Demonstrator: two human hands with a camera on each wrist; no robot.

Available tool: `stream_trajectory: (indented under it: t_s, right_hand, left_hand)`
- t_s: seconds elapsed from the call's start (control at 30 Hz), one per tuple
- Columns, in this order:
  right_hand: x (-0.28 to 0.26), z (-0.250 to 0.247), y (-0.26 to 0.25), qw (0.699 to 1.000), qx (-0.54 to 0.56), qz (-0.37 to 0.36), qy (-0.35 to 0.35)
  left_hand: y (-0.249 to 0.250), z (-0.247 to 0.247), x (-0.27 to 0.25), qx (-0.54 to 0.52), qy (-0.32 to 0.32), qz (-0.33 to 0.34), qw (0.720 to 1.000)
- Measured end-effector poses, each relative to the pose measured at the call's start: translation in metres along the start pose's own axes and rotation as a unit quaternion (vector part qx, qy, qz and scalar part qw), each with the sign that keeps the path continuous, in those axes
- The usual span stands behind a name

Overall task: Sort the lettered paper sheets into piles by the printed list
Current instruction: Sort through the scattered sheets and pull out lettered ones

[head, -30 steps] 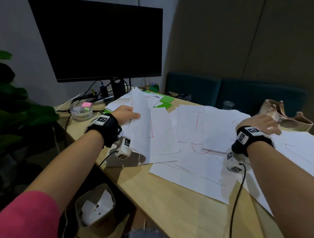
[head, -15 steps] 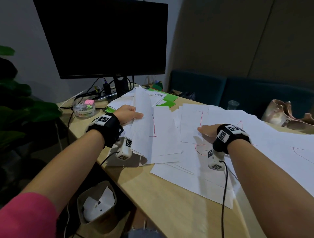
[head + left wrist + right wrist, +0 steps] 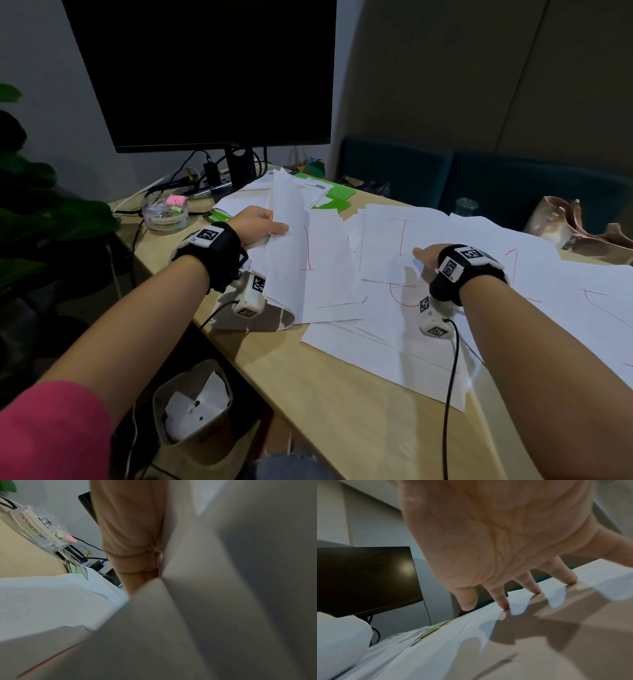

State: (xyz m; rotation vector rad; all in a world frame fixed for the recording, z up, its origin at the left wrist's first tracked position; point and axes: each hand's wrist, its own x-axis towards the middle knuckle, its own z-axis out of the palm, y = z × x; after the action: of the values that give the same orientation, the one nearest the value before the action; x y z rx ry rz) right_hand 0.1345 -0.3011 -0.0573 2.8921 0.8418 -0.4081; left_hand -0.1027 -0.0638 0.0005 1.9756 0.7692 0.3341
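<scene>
Several white sheets with red hand-drawn letters lie spread over the wooden desk (image 3: pixel 346 404). My left hand (image 3: pixel 260 224) grips a curled bundle of sheets (image 3: pixel 291 253) at the desk's left side; its top sheet shows a red "I". In the left wrist view the held paper (image 3: pixel 223 601) fills the frame beside my fingers (image 3: pixel 133 536). My right hand (image 3: pixel 426 257) rests with straight, spread fingertips (image 3: pixel 505 605) on a flat sheet with a red "I" (image 3: pixel 400 240). Under it lies a sheet with a red curve (image 3: pixel 399 298).
A black monitor (image 3: pixel 205 72) stands at the back left, with cables and a clear stationery box (image 3: pixel 166 212) beside it. Green paper and a printed sheet (image 3: pixel 318 188) lie behind the piles. A tan bag (image 3: pixel 575 222) sits far right. A bin (image 3: pixel 191 404) is below the desk edge.
My right hand has swung from the far right sheets leftward onto the middle sheet with the red "I". The left hand keeps its hold on the bundle.
</scene>
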Motion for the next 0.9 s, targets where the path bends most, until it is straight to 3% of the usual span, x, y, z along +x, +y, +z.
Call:
stream_trajectory:
  t_s: [0.23,0.43,0.5,0.9]
  right_hand:
    - [-0.022,-0.003,0.015,0.997,-0.074,0.016,0.018]
    - [-0.041,-0.008,0.008,0.993,-0.054,0.106,0.011]
    - [-0.033,-0.010,0.003,0.993,-0.003,0.116,0.022]
    - [-0.013,-0.012,-0.004,0.996,0.052,0.062,0.038]
  left_hand:
    - [-0.005,0.000,0.006,0.007,-0.002,-0.006,1.000]
    - [-0.010,0.009,0.015,0.035,-0.006,-0.021,0.999]
    - [-0.010,0.013,0.017,0.042,-0.011,-0.021,0.999]
    - [-0.019,0.004,0.026,0.026,-0.027,-0.034,0.999]
